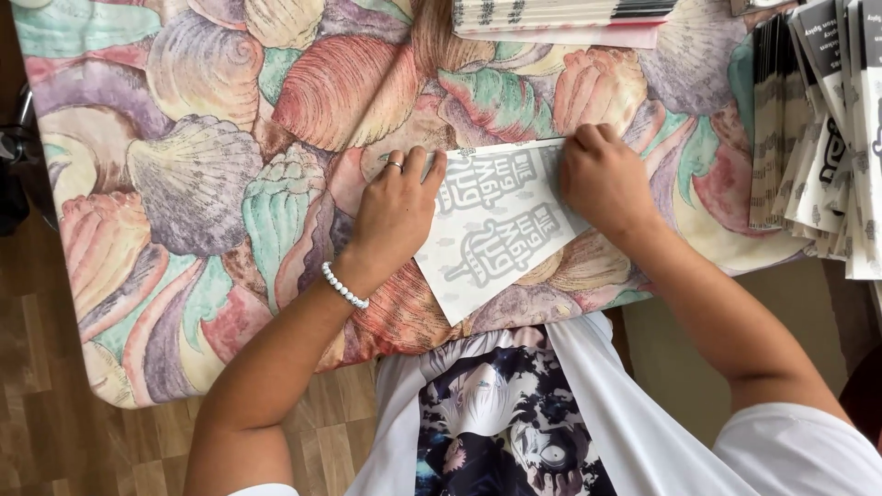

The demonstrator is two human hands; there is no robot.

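Note:
A white printed paper sheet (496, 230) with grey lettering lies tilted on a table covered by a seashell-patterned cloth (202, 174). My left hand (395, 211), with a ring and a white bead bracelet, presses its fingers flat on the sheet's left edge. At the sheet's upper right corner my right hand (602, 179) has its fingers curled down over the paper's edge. The sheet looks folded, with its lower corner near the table's front edge.
A stack of similar printed papers (560, 16) lies at the table's far edge. More folded printed papers (827, 138) stand fanned in a row at the right. Wooden floor (55, 432) shows at the left, below the table's front edge.

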